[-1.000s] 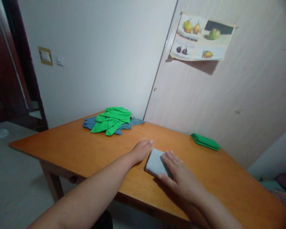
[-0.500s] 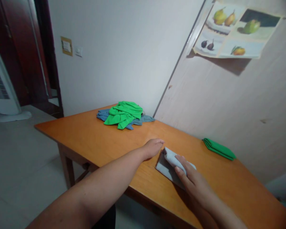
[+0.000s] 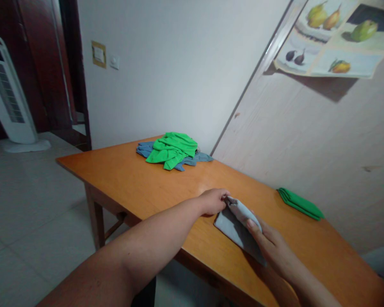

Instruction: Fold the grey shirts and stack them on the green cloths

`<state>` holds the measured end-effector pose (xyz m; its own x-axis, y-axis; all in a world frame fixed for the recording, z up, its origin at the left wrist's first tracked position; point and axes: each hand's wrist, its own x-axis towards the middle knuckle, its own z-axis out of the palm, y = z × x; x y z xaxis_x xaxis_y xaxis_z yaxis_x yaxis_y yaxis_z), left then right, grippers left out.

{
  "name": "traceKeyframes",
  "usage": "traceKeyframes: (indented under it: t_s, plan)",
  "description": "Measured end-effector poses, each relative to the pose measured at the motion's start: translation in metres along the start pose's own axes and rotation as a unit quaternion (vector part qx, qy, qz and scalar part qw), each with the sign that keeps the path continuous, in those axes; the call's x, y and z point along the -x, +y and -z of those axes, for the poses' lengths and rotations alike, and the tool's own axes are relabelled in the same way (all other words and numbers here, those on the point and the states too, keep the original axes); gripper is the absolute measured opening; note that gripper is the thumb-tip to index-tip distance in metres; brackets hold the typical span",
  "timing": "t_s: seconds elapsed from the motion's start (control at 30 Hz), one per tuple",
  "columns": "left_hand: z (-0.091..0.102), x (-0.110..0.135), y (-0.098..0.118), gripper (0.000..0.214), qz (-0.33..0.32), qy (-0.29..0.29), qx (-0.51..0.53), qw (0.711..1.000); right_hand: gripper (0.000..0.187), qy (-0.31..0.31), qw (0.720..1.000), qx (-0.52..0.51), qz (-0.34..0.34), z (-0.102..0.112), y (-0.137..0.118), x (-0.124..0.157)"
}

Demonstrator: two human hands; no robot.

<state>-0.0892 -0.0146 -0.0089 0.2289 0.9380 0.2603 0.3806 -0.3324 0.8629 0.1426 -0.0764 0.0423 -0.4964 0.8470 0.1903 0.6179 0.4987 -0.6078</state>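
Observation:
A folded grey cloth [image 3: 233,224] lies near the front edge of the orange wooden table [image 3: 141,183]. My left hand [image 3: 213,201] pinches the cloth's far left corner with its fingers closed. The near right edge of the cloth is lifted in my right hand [image 3: 269,241], whose thumb lies on top and whose fingers are under the fabric.
A heap of crumpled green cloth [image 3: 172,149] on blue cloth [image 3: 145,149] sits at the table's far corner. A folded green cloth [image 3: 299,204] lies by the wall on the right. A white fan [image 3: 6,106] stands on the floor at the left.
My right hand went from lying flat on the grey cloth to lifting its edge. My left hand closed on the cloth's corner. The camera turned left.

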Motion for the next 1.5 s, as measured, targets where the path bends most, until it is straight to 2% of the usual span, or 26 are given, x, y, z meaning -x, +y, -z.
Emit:
traceKeyframes:
  t_s: [0.23, 0.43, 0.53, 0.67, 0.8, 0.9, 1.0, 1.17, 1.33, 1.5]
  plan:
    - [0.002, 0.001, 0.002, 0.033, 0.006, 0.012, -0.064, 0.998, 0.059, -0.051, 0.998, -0.014, 0.014, 0.016, -0.012, -0.003]
    - [0.003, 0.004, 0.005, 0.030, 0.000, 0.018, -0.095, 0.995, 0.067, -0.041, 0.987, 0.152, 0.043, 0.015, 0.002, 0.007]
    - [0.004, 0.005, 0.008, 0.029, 0.002, 0.021, -0.113, 0.993, 0.054, -0.036, 0.977, 0.206, 0.038, 0.022, 0.002, 0.008]
    - [0.008, 0.008, 0.014, 0.042, 0.010, 0.025, -0.136, 0.990, 0.036, -0.026, 0.972, 0.233, -0.004, 0.044, -0.009, -0.009]
    - [0.011, 0.012, 0.020, 0.060, 0.015, 0.034, -0.179, 0.983, 0.027, 0.014, 0.969, 0.247, -0.005, 0.065, -0.009, -0.046]
    - [0.012, 0.013, 0.024, 0.071, 0.023, 0.050, -0.215, 0.975, 0.022, 0.018, 0.979, 0.202, -0.003, 0.073, 0.009, -0.079]
    - [0.011, 0.014, 0.025, 0.071, 0.014, 0.052, -0.220, 0.974, 0.017, 0.043, 0.987, 0.152, -0.018, 0.073, 0.036, -0.109]
    - [0.010, 0.015, 0.020, 0.065, -0.006, 0.061, -0.223, 0.973, 0.016, 0.060, 0.991, 0.119, -0.034, 0.059, 0.075, -0.143]
    - [0.011, 0.015, 0.018, 0.060, -0.022, 0.050, -0.227, 0.972, 0.019, 0.100, 0.989, 0.092, -0.063, 0.033, 0.106, -0.156]
    - [0.013, 0.016, 0.019, 0.053, -0.017, 0.031, -0.239, 0.970, 0.031, 0.146, 0.984, 0.077, -0.065, 0.024, 0.121, -0.144]
